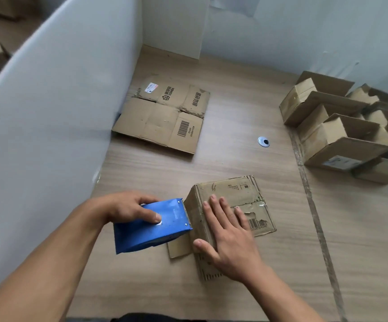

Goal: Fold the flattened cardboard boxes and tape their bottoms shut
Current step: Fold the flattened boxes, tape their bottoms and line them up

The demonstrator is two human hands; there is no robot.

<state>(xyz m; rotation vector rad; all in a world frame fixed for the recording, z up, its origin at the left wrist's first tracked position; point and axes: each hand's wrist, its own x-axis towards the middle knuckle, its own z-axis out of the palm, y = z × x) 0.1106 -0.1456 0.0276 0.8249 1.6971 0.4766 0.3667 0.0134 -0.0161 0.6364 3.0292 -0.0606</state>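
A small folded cardboard box (239, 194) stands bottom-up on the wooden table in front of me. My right hand (228, 238) lies flat on its closed flaps, fingers straight, thumb over the near left edge. My left hand (130, 206) grips a blue tape dispenser (151, 225), whose toothed front edge touches the box's left side. One flap (179, 247) sticks out flat on the table under the dispenser. A flattened cardboard box (162, 115) with a barcode and printed logo lies farther back on the left.
Several folded boxes (341, 133) with open tops are grouped at the right edge of the table. A grey partition wall (49, 112) runs along the left. A round cable grommet (263, 142) sits mid-table. A tape seam (313, 205) runs down the tabletop.
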